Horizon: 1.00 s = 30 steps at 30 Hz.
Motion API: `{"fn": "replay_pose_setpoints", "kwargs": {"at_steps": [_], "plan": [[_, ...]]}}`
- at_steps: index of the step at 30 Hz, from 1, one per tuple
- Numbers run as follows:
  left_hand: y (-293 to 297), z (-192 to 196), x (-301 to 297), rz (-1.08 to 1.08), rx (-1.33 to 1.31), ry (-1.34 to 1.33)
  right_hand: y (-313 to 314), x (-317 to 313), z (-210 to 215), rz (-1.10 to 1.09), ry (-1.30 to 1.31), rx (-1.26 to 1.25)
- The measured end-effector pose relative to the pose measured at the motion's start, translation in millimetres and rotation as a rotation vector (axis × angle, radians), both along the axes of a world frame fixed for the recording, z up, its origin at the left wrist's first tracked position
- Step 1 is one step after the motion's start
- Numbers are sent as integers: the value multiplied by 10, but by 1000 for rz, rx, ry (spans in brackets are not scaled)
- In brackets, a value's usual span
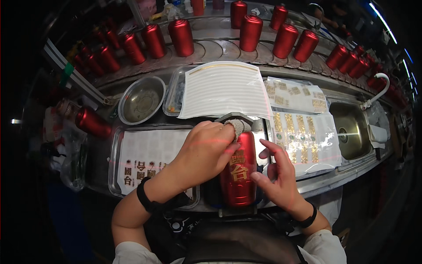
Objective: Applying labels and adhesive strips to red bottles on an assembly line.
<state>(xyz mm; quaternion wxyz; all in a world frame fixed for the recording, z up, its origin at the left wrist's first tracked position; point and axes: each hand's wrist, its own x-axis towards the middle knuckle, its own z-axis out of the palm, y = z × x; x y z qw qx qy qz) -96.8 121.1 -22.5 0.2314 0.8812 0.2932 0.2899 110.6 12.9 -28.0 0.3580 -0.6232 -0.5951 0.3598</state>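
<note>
A red metallic bottle (239,191) with gold lettering lies in front of me, its base toward me and its neck end away. My left hand (203,152) is closed on a bunched grey cloth (240,126) at the bottle's upper end, the wrist crossing over the bottle's left side. At the right side of the bottle, my right hand (281,182) has its fingers apart and holds nothing. Its thumb tip is close to the bottle; whether it touches I cannot tell. A dark metal bracket (232,115) shows behind the cloth.
A tray (115,154) with a sheet of gold-and-dark decals lies left, below a round metal bowl (143,100). Decal sheets (327,136) lie right, beside a sink (349,132). A white striped sheet (226,90) covers another tray. Red bottles (180,37) line the conveyor (211,55) behind.
</note>
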Motion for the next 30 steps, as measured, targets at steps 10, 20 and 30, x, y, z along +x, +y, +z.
{"fn": "replay_pose_setpoints", "kwargs": {"at_steps": [10,20,30], "plan": [[49,-413,8,303,-419,-253,120,-187,-197,-18,-145,8],[-662,-704,-21,76,-1067,-580,122,0,-364,16,237,-88],[-638,-795,-14,77,-966,-605,88,-28,-360,14,170,-125]]}}
